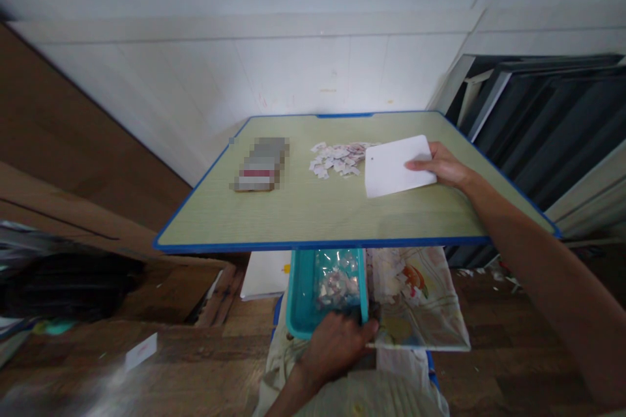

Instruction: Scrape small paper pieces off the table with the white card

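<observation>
Grasping card (391, 169), right grip (446, 166); left grip (337, 345) at tray (300, 290), hold unclear; seemingly part done: scraps (337, 288) in tray, pile (337, 159) still on bench (293, 218).

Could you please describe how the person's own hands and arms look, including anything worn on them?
The left hand and the right hand are both without gloves. No watch or bracelet shows on the wrists, and the visible forearms are largely uncovered by sleeves. Whether there are small rings is too unclear to tell.
</observation>
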A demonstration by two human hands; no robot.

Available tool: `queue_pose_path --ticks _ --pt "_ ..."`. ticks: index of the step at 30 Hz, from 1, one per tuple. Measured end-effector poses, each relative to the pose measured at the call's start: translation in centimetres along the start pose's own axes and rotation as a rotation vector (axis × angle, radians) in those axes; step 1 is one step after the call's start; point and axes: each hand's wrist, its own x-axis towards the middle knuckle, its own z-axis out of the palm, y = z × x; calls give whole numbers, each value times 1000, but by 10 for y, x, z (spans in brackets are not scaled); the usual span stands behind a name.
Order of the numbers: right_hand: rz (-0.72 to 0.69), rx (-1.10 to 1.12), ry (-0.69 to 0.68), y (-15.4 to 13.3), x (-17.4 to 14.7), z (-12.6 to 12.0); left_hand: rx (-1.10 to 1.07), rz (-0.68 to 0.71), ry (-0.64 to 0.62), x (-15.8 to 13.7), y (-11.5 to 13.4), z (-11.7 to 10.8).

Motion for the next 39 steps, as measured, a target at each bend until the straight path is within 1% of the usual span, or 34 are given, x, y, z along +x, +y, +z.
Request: queue_pose_path --ticks 2,4,7,11,14,18,24,28,34,39 --pt "-5 2 -27 0 -1 3 5 -2 -9 0 0 0" --pt "-1 20 -23 1 -1 5 5 -3 -10 0 -1 1" --pt "-3 65 46 2 -1 7 2 -11 -17 0 -1 3" --pt "-70 105 170 4 2 2 -8 -12 -30 0 -1 2" --pt "-85 102 208 6 5 -2 -11 -19 -26 0 -1 -1" --pt "-51 73 211 8 7 -3 -18 -14 -52 1 -1 -5" --pt "-78 54 223 8 6 -5 -24 -15 -53 -1 -1 -3" --pt "-57 31 221 8 6 -6 -22 -5 -52 0 -1 -2" --pt "-57 76 210 9 7 -6 -11 11 -41 1 -1 -1" --pt "-46 96 206 7 6 -5 -27 0 -77 1 -1 -1"
